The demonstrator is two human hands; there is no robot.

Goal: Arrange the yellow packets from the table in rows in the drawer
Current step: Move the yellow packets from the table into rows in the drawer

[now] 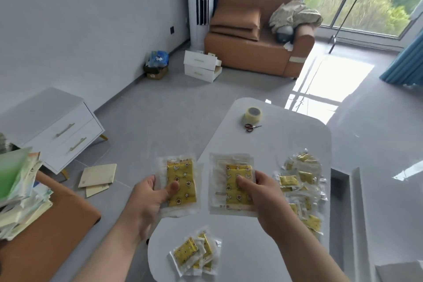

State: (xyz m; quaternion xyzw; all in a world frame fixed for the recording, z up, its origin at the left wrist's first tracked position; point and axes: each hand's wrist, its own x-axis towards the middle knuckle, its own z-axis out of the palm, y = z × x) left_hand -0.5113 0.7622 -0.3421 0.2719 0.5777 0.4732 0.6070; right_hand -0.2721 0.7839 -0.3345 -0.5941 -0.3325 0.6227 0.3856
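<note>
Over the left edge of the counter [270, 149], holds two flat stacks side by side, clear of the surface: yellow packets [180, 181] in the left hand [146, 197], a second stack [231, 183] in the right hand [265, 197]. Likely squares them face-up, ready to lay in rows. Reaches forward with both forearms, palms turned inward. Pinches each stack, fingers [150, 182] curled behind, thumb pressed on the front. Leaves a heap [302, 185] along the right edge and a small pile [194, 254] by the near edge. Needs one of the closed drawers [68, 135] in the white cabinet [41, 107] pulled open first.
</note>
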